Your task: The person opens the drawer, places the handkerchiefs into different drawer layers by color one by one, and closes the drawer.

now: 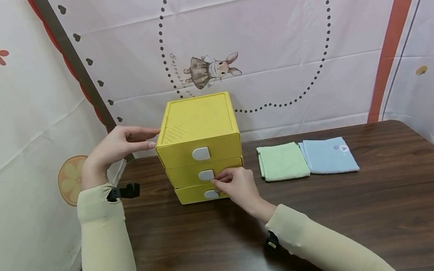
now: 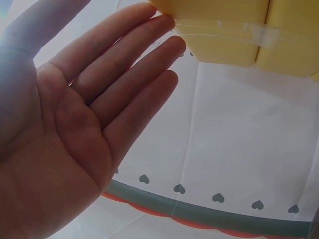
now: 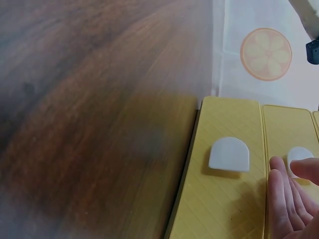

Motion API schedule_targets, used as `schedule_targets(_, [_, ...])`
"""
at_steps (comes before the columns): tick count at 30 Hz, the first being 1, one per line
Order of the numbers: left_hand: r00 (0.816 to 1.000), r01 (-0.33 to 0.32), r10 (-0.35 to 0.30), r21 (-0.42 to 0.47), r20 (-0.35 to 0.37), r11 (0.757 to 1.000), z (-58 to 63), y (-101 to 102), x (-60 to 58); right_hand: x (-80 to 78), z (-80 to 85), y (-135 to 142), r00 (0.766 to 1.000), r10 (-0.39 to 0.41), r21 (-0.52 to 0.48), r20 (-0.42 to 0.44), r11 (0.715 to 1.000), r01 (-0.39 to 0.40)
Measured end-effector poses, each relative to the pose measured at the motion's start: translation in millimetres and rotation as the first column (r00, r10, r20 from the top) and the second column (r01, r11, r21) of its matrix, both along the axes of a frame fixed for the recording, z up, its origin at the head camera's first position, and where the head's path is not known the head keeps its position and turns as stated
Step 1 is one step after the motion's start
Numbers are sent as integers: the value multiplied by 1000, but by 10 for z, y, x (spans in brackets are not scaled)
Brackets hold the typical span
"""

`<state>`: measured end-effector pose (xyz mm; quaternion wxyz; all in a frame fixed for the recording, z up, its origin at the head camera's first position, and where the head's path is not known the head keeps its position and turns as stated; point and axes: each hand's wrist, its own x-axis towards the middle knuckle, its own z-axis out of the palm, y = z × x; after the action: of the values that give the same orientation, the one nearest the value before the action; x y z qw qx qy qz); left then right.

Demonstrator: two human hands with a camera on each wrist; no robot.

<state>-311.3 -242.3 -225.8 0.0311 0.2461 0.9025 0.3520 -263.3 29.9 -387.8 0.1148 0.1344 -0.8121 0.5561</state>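
A yellow three-drawer cabinet (image 1: 202,150) stands on the table, its drawers pushed in, each with a white handle. My left hand (image 1: 126,141) is at the cabinet's upper left edge. In the left wrist view the fingers (image 2: 134,64) are straight, their tips right at the cabinet's side. With thumb and fingers my right hand (image 1: 240,188) pinches the middle drawer's handle (image 1: 205,175) at its right edge. The right wrist view shows the thumb (image 3: 305,169) over that handle. Just below sits the bottom drawer's handle (image 3: 229,155).
Right of the cabinet, a folded green towel (image 1: 284,162) lies beside a folded blue towel (image 1: 329,155) on the dark wooden table (image 1: 203,254). A printed cloth (image 1: 280,47) hangs close behind the cabinet, and another cloth wall borders the left side.
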Motion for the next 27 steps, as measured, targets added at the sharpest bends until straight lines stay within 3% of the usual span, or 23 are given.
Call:
schedule_targets(13, [1000,15,-15,12,5,1000,5,4,15,6,-3,-28,1000,-7,-25,-4,1000,7])
schedule_targets(27, [1000,-9,9,13,9,1000,-2,9,23,59,-29,-24,1000,-16,-10,-17,1000,16])
